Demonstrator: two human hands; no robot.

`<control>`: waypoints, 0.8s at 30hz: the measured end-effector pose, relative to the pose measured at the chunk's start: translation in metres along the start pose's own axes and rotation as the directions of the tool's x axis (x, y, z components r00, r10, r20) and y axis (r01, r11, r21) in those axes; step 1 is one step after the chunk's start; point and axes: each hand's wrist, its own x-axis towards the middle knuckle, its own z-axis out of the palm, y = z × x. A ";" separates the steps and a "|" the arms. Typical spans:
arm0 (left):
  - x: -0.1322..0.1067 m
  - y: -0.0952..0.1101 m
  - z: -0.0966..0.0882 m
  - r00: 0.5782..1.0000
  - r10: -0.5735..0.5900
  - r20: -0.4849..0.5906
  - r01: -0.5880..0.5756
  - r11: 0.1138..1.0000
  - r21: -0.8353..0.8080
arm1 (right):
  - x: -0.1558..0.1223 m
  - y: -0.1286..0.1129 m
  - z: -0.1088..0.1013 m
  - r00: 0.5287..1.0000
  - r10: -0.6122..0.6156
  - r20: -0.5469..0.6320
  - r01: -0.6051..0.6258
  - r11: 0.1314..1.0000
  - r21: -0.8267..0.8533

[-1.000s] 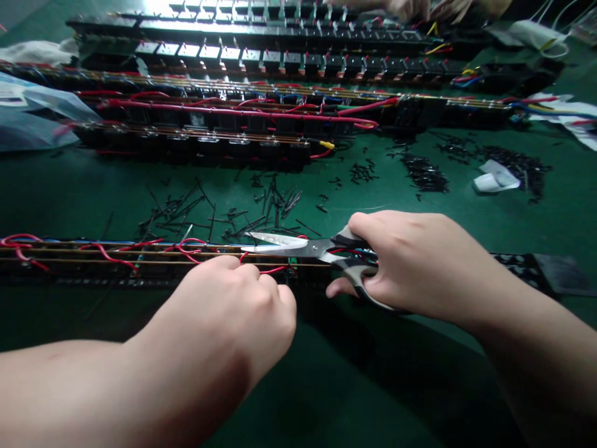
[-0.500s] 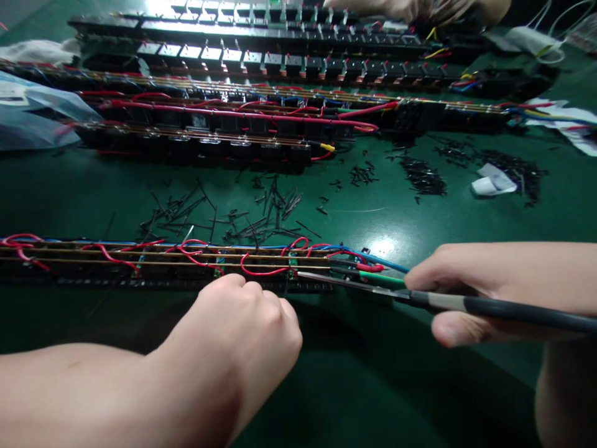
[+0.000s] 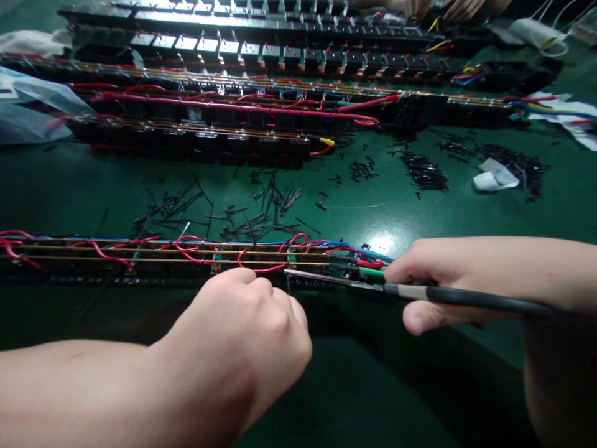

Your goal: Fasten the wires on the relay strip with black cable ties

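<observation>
My left hand (image 3: 259,330) is a closed fist at the near edge of a long black wired strip (image 3: 163,280); what its fingers hold, if anything, is hidden. In my right hand (image 3: 433,274) is a pair of scissors (image 3: 336,280) with long thin metal blades and a black handle. Their tips lie over the strip by a green circuit board (image 3: 291,256), just right of the fist. A thin dark strand (image 3: 288,285) stands close to those tips. Red wires (image 3: 191,254) loop over the brass-coloured rods (image 3: 261,252) along the strip.
Loose black cable ties (image 3: 275,205) lie behind the strip, with piles of small black clippings (image 3: 424,171) to the right. Crumpled white paper (image 3: 494,177) is near them. More wired strips (image 3: 224,115) fill the back; another person's hands (image 3: 438,7) are at the top.
The scissors and my right hand have moved left, bringing the tips nearer my fist. My left fist has shifted slightly right. The view has moved a little.
</observation>
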 end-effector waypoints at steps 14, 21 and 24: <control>0.015 -0.001 -0.016 0.789 -0.042 0.612 0.102 0.993 -0.064 | 0.013 -0.006 -0.005 0.948 0.065 0.311 -0.091 0.993 0.069; 0.021 -0.001 -0.026 0.703 -0.209 0.680 0.235 0.970 0.055 | 0.018 0.001 0.000 0.967 0.075 0.245 -0.088 0.995 0.041; 0.027 -0.001 -0.030 0.669 -0.197 0.717 0.227 0.972 0.055 | 0.016 0.000 0.001 0.986 0.033 0.164 -0.036 0.999 0.014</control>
